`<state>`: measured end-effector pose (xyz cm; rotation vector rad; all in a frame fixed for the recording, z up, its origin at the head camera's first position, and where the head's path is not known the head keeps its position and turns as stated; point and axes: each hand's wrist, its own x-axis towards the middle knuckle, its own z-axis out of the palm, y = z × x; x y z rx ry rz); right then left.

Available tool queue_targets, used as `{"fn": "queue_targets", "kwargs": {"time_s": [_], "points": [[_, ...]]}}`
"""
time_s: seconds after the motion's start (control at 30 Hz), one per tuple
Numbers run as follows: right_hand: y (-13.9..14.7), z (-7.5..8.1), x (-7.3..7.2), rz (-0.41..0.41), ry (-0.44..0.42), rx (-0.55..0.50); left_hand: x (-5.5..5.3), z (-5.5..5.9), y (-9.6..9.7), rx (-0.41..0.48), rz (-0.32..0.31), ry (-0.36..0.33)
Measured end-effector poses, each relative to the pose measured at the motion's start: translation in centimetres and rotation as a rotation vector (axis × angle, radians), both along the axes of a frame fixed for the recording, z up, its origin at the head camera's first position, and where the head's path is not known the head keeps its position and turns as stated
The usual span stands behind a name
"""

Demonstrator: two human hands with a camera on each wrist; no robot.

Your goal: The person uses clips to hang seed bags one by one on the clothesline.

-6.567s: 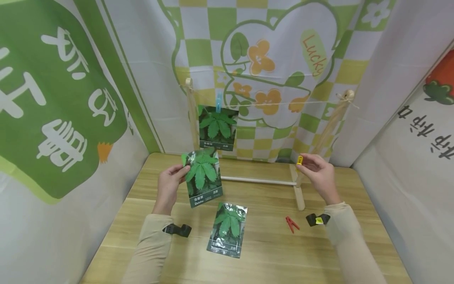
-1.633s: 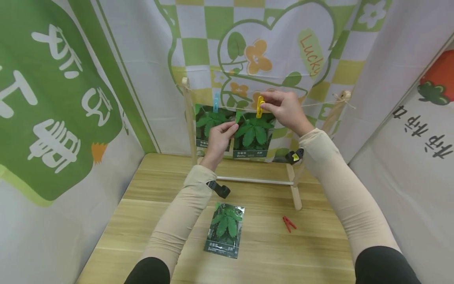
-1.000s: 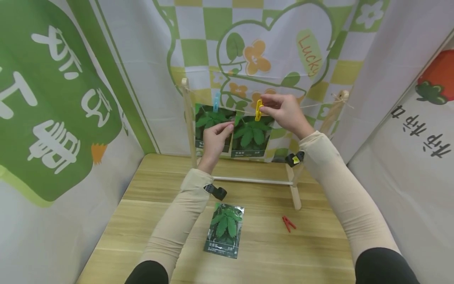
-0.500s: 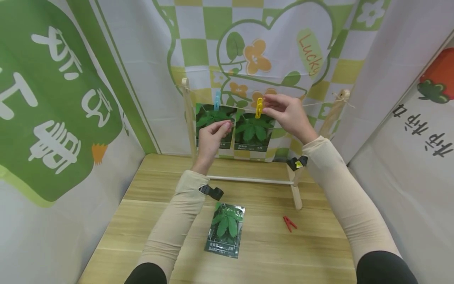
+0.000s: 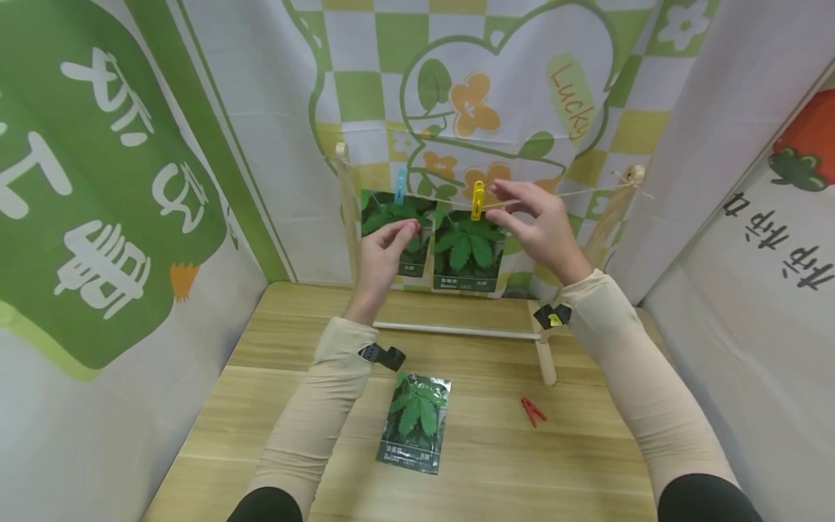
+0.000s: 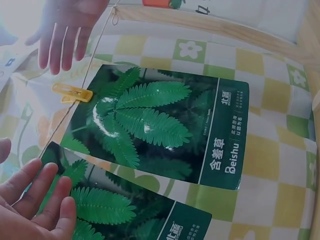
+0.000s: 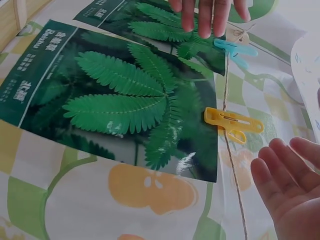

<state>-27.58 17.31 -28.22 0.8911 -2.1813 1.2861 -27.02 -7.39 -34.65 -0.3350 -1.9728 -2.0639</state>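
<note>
A seed packet [image 5: 467,254] with a green fern-like leaf hangs from the string, held by a yellow clothespin [image 5: 478,201]. My right hand [image 5: 538,225] is just right of that clothespin, fingers parted and apart from it in the right wrist view. To the left, a second seed packet [image 5: 417,250] hangs from a blue clothespin [image 5: 400,186]. My left hand [image 5: 381,264] is in front of this packet and hides part of it. Its fingers look relaxed and hold nothing in the left wrist view, where the yellow clothespin [image 6: 73,93] grips packet and string.
Wooden posts [image 5: 613,210] carry the string, with a pale rod [image 5: 457,331] low between them. On the table [image 5: 489,464] lie a third seed packet [image 5: 414,424] and a red clothespin [image 5: 533,412]. A patterned curtain [image 5: 365,94] hangs close behind.
The second packet has gone from my left hand to the string, under the yellow clothespin. My right hand has let go of the clothespin and drawn right; my left hand has moved left off the packet.
</note>
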Motion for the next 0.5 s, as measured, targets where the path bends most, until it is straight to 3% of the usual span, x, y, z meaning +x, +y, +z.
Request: {"fn": "queue_targets", "kwargs": {"time_s": [0.27,0.5], "points": [[0.7,-1.2,1.0,-0.076,-0.001,0.057,0.7,-0.1,-0.4,-0.071,-0.029,0.007],[0.9,-2.2,1.6,-0.085,-0.002,0.056,1.1,-0.5,-0.7,-0.121,-0.04,0.022]]}}
